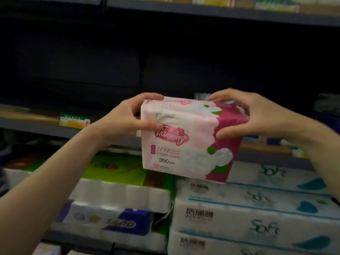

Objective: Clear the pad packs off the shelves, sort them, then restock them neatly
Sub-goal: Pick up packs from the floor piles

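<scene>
A left hand (127,116) and a right hand (257,115) are gripping a soft, crinkled, rectangular pink-and-white plastic pad pack (191,140) at centre frame, before a dark metal shelf (42,127); glossy tissue packs (257,214) are lying stacked at five o'clock.

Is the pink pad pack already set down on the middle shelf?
No: both the left hand and right hand grip the pink pad pack in mid-air.

One head-worn camera, close to the shelves (46,126), faces forward and slightly down; both raised forearms reach into view from below.
</scene>
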Demonstrator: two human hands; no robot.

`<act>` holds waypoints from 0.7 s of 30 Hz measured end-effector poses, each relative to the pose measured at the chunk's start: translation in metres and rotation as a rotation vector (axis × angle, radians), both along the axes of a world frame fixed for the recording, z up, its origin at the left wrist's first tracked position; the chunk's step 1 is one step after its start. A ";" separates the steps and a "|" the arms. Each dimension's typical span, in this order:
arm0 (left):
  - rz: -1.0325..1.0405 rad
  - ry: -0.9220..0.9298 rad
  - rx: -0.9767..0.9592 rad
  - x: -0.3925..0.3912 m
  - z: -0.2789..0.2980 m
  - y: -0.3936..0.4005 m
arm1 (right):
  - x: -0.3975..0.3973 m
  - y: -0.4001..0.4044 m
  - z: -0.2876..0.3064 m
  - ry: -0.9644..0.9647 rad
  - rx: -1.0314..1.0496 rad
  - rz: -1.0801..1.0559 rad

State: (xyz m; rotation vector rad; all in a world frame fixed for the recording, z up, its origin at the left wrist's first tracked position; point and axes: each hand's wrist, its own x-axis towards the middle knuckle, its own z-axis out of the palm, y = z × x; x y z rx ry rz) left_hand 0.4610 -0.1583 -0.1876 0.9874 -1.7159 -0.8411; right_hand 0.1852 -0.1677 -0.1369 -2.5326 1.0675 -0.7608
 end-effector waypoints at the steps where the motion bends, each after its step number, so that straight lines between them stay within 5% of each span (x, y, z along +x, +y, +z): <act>1: 0.023 -0.030 -0.027 0.004 0.005 0.001 | 0.005 -0.001 0.005 0.035 -0.070 -0.008; 9: 0.517 -0.068 -0.462 0.027 0.013 -0.029 | 0.059 -0.065 0.031 -0.060 -0.512 0.029; 17: 0.501 -0.612 -0.425 0.013 0.001 -0.087 | 0.090 -0.145 0.006 -0.233 -0.325 -0.133; 21: 0.472 -0.696 -0.379 0.012 0.004 -0.105 | 0.074 -0.156 -0.001 -0.040 -0.256 -0.165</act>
